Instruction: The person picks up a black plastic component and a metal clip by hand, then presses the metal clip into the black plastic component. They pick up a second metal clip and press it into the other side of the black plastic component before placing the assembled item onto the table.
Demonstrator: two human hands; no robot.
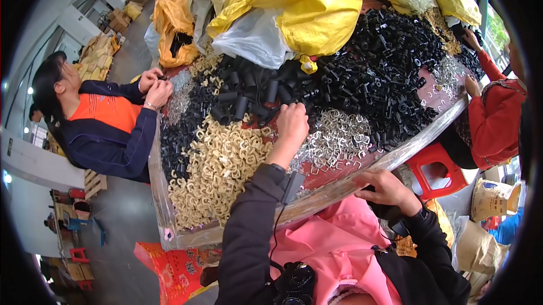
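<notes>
My left hand (292, 127) reaches over the worktable to the near edge of a pile of black plastic tubes (241, 106). Its fingers are bent and close together at the tubes; whatever they grip is hidden. Left of that wrist is a heap of cream-coloured U-shaped clips (220, 163). To the right lies a spread of shiny metal U-shaped clips (339, 138). My right hand (387, 189) is at the table's front wooden rim (317, 206), fingers bent with a gap to the thumb, and nothing shows between them.
A large mound of small black parts (384, 67) covers the far right. Yellow sacks (305, 5) and an orange sack (172, 22) stand behind. One co-worker (107, 118) sits at the left, another (495, 113) at the right. A red stool (435, 169) is beside the right-hand rim.
</notes>
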